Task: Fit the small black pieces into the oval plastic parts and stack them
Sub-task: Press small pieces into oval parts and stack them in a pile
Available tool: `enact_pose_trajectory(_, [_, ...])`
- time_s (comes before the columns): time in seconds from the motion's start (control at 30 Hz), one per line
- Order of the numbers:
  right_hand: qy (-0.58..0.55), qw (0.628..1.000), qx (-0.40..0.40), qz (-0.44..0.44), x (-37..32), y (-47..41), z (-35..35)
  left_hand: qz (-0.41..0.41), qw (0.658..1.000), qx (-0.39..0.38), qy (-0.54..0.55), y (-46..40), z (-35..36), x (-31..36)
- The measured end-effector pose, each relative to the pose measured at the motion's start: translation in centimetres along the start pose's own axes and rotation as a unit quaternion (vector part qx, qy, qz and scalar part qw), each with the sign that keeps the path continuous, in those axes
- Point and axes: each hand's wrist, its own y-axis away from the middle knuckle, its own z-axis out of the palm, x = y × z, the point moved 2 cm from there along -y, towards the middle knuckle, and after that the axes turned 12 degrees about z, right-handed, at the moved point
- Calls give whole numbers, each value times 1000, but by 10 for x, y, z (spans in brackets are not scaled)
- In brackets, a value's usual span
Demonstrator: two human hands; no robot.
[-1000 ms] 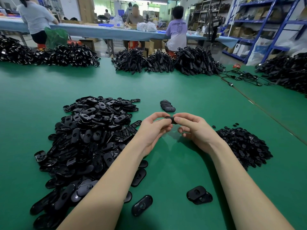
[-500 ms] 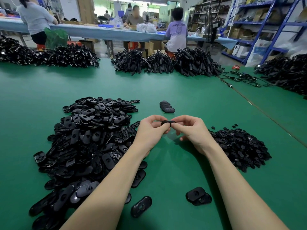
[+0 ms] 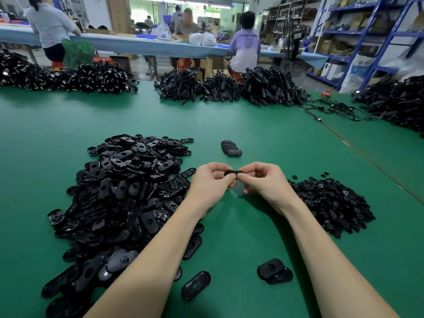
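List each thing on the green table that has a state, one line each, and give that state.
oval part: pinched between both hands, above the table
left hand: closed on the part's left end
right hand: closed on its right end
big pile of oval parts: loose, unsorted
pile of small pieces: loose heap
stack of ovals: short overlapping row
two ovals: overlapping, apart from the piles

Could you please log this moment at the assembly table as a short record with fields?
Surface: green table
Left hand: grips one end of the oval part
Right hand: grips its other end
Supply on the left: large pile of oval parts
Supply on the right: pile of small black pieces
Finished: short stack beyond the hands
Loose: oval parts near the forearms
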Motion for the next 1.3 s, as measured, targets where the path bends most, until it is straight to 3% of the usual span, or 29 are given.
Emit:
enact_pose_trajectory(0.2, [21,1000,21,-6,2,-1,2,11,998,17,-66,-1,2,-4])
enact_pose_trajectory(0.37, [-11,1000,2,-26,-1,4,2,8,1000,21,-10,-1,1,-5])
enact_pose_trajectory(0.5, [106,992,10,-65,-9,4,3,-1,998,50,38,-4,-2,-6])
enact_pose_trajectory(0.77, [238,955,165,-71,-18,-38,-4,-41,992,78,88,-11,-2,-7])
enact_pose_trajectory(0.93, [281,944,170,-35,-25,-85,7,-36,997,58,43,-7,0,-5])
enact_pose_trajectory(1.3, [399,892,204,-52,-42,-155,32,-28,999,38,18,-6,3,-2])
